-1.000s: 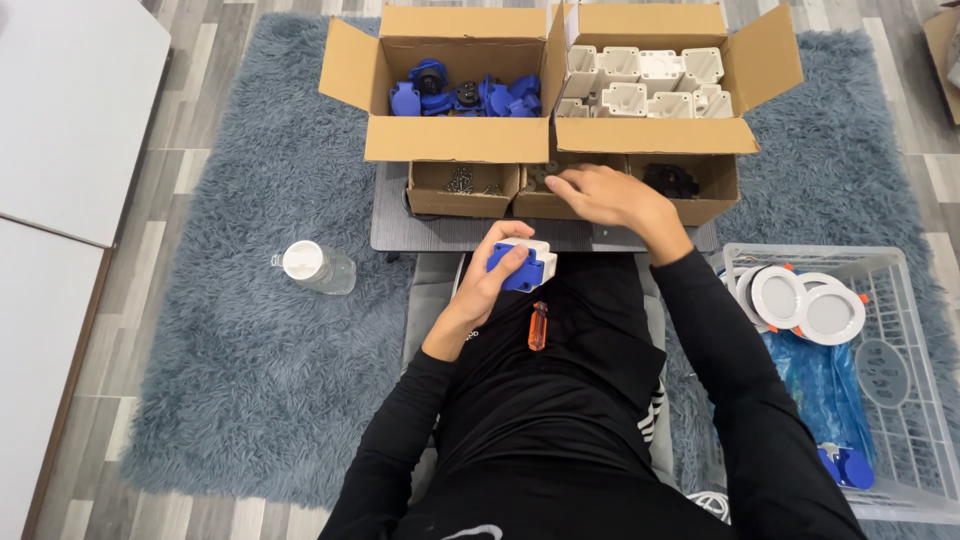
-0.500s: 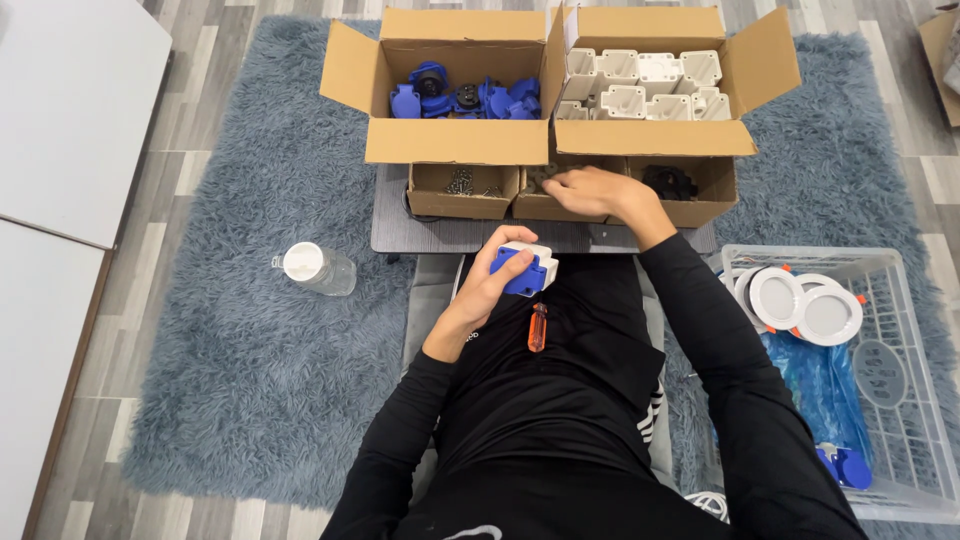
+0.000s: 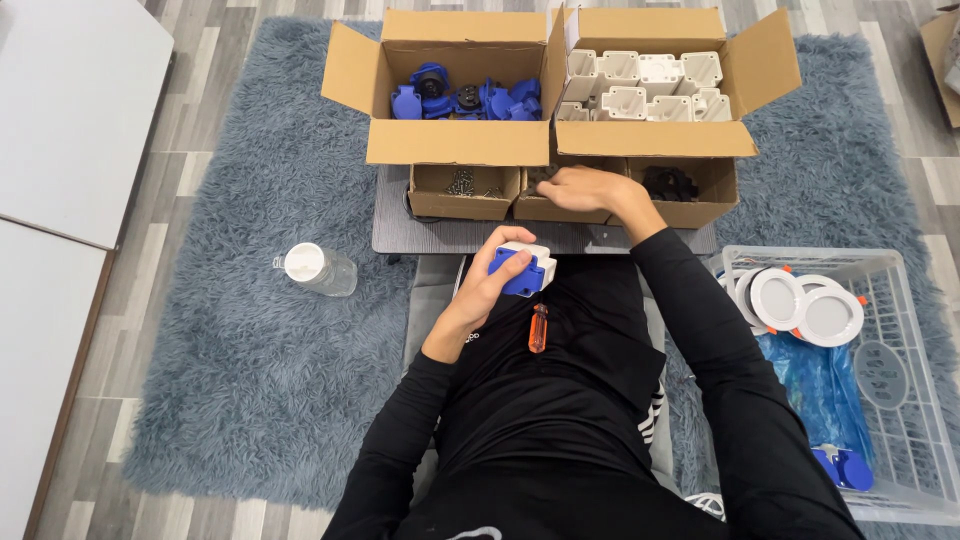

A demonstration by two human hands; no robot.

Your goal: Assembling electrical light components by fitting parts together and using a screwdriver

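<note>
My left hand (image 3: 492,275) holds a blue and white plastic socket part (image 3: 524,268) over my lap. My right hand (image 3: 583,188) reaches into the middle small cardboard box (image 3: 545,208) on a low grey board, its fingers curled down inside; what they touch is hidden. An orange-handled screwdriver (image 3: 538,328) lies on my lap just below the socket part. The small box to the left (image 3: 462,190) holds screws.
Two large open boxes stand behind: one with blue parts (image 3: 462,98), one with white housings (image 3: 645,85). A plastic bottle (image 3: 318,270) lies on the grey rug at left. A white wire basket (image 3: 900,420) at right holds round white lamps and blue bags.
My right hand has slid left along the small boxes and dipped into the middle one. My left hand with the socket part has stayed almost still.
</note>
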